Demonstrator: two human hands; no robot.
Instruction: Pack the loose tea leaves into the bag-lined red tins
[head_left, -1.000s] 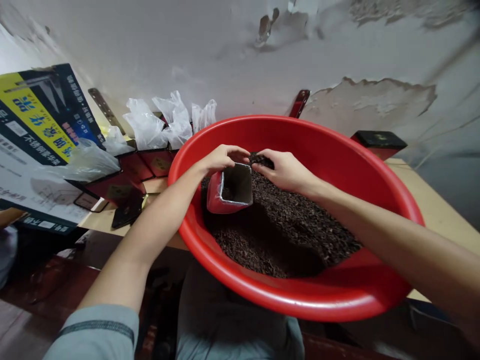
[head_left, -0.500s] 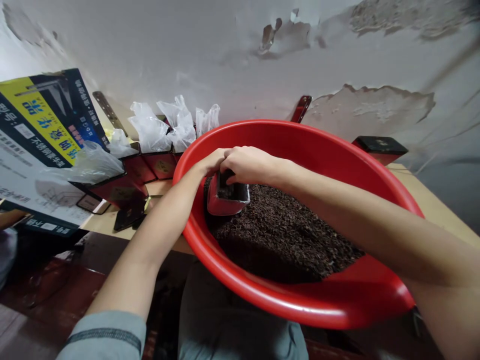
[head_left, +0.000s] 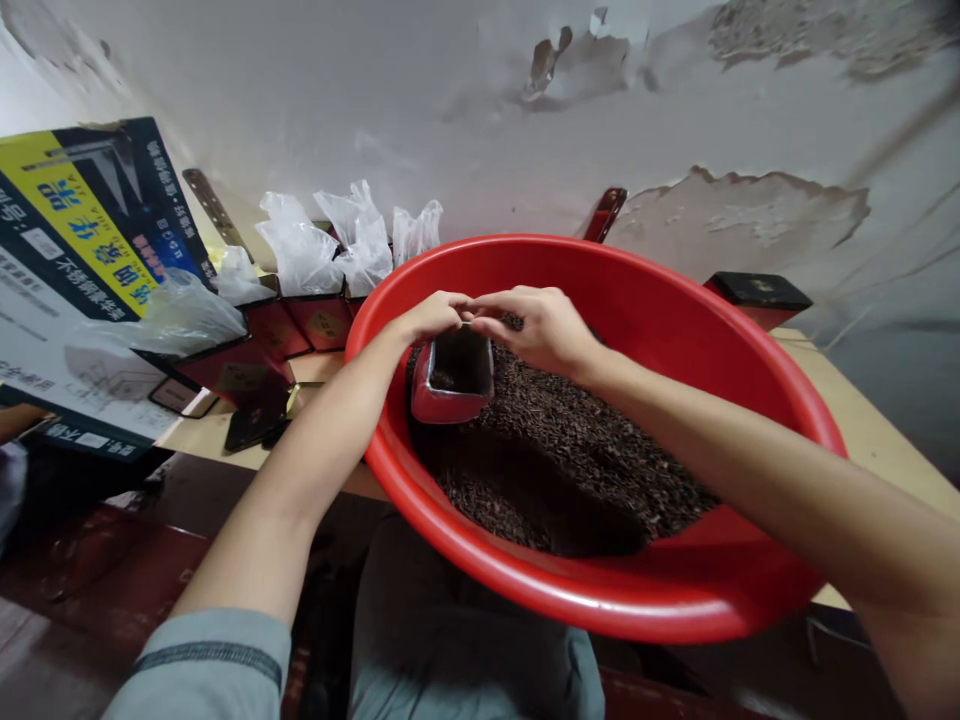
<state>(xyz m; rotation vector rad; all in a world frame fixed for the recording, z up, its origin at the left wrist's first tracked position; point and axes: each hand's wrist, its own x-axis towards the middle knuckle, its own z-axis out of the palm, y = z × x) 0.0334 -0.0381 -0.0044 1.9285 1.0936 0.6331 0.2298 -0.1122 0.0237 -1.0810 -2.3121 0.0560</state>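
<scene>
Inside a large red plastic basin (head_left: 600, 615) lies dark, dry, loose material that looks like tea leaves (head_left: 592, 450). A small red box (head_left: 450, 405) stands at the basin's left side, its open top facing me, with a dark inside and a pale rim edge. My left hand (head_left: 436, 315) is closed on the box's far left rim. Thumb and fingers of my right hand (head_left: 541, 325) pinch together at the far rim, meeting the left fingertips. The fingertips partly hide that rim, and whatever thin edge lies between them is hard to see.
Left of the basin stand several dark red boxes (head_left: 236, 375) with clear plastic bags (head_left: 296, 245) rising from them. A phone (head_left: 251, 425) lies near the table edge. A printed carton (head_left: 82, 230) leans at the left; a closed box (head_left: 759, 290) stands at the right.
My right hand has come out of the box's opening and moved right to its far rim, so the inside now shows. My left hand stays at the rim.
</scene>
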